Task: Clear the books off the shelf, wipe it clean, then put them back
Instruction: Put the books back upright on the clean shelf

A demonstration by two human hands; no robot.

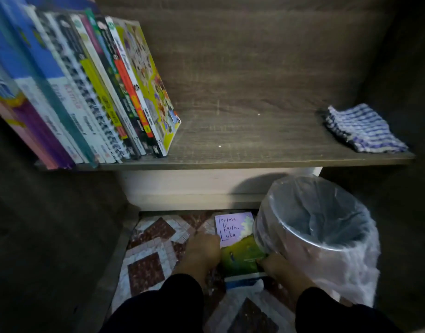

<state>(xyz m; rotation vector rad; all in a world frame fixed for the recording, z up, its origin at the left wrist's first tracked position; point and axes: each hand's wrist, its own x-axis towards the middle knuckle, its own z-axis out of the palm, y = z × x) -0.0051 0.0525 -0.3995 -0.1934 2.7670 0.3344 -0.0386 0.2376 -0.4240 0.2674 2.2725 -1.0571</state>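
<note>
Book stack on the floor, gripped from both sides; shelf half filled.

The stack's top book (pixel 237 239), titled "Terima Kasih, Luka", lies on the patterned tile floor (pixel 146 267) below the wooden shelf (pixel 242 162), its right edge hard against a plastic-lined waste bin (pixel 321 234). A row of books (pixel 98 92) leans at the shelf's left end; a folded blue checked cloth (pixel 362 128) lies far right. Left hand (pixel 203 251) curls on the stack's left edge, right hand (pixel 277 264) on its near right corner, squeezed beside the bin. Both dark sleeves enter from the near edge.
</note>
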